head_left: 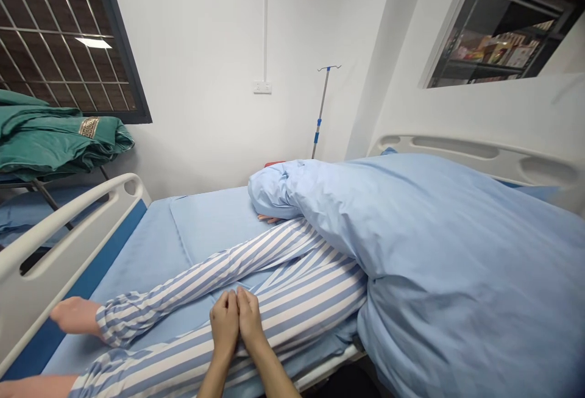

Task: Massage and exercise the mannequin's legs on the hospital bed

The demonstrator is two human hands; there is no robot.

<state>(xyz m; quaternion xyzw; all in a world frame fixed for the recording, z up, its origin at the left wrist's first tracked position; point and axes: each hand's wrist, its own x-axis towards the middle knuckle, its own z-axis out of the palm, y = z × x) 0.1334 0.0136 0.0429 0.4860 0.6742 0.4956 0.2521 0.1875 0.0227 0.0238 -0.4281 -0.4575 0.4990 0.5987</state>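
Footboard point(109, 203) stands upright across the bed's end, presumably to stop bedding sliding off. Striped trousers point(292, 306), worn by a lying figure, stretch along the sheet point(150, 245), legs parted, probably for a stable lie. My left hand point(223, 316) is curled tight above the nearer trouser leg, contact unclear; my right hand point(249, 314), equally curled, meets it at the fingers. Nothing visible in either; palms hidden. Quilt point(434, 245) heaped toward the headboard point(507, 157), apparently leaving the legs exposed.
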